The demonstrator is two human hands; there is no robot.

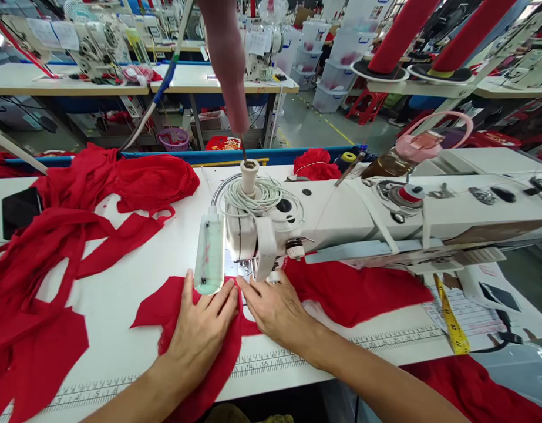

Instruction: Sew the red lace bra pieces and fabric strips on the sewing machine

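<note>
A white sewing machine (pixel 327 214) stands before me, its needle area over a red fabric piece (pixel 229 346). My left hand (pixel 202 317) lies on the fabric left of the needle, fingers stretched out and pressing it down. Close by the presser foot (pixel 245 267), my right hand (pixel 275 302) rests with extended fingers on the cloth; the machine head partly hides its fingertips. More red fabric (pixel 350 291) spreads to the right under the machine arm. A clear plate with a pale green back (pixel 209 252) hangs just above my left fingers.
Piled red fabric strips (pixel 90 194) and a black phone (pixel 20 211) lie at left. A measuring tape (pixel 451 317) hangs over papers at right. Behind the machine stands a pink-lidded bottle (pixel 418 150). Red thread cones (pixel 403 35) rise above; a ruler scale (pixel 271 363) runs along the table's front.
</note>
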